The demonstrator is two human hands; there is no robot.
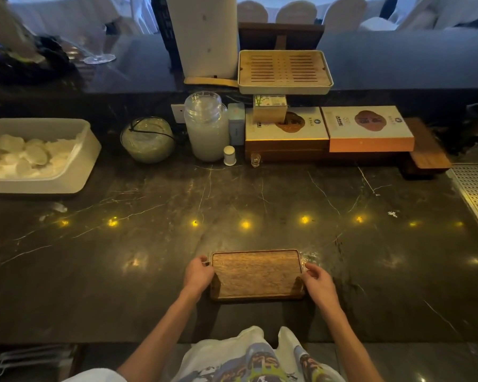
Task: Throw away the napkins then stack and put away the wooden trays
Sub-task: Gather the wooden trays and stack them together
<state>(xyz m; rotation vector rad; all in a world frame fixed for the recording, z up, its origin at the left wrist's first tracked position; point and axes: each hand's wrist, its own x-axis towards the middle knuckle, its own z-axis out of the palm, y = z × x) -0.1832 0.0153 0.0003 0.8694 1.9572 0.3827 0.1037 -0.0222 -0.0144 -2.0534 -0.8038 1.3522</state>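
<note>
Left hand [198, 274] & right hand [319, 282] grip short ends of the wooden tray [257, 274]; we see its long axis L-R on worktop [260, 202].

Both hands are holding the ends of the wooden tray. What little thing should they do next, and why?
Probably lift the tray straight up off the counter. The left hand and right hand each grip one short end. The tray lies flat and bare, and what look like crumpled white napkins sit in the bin at the left, so it seems ready to carry away.
</note>
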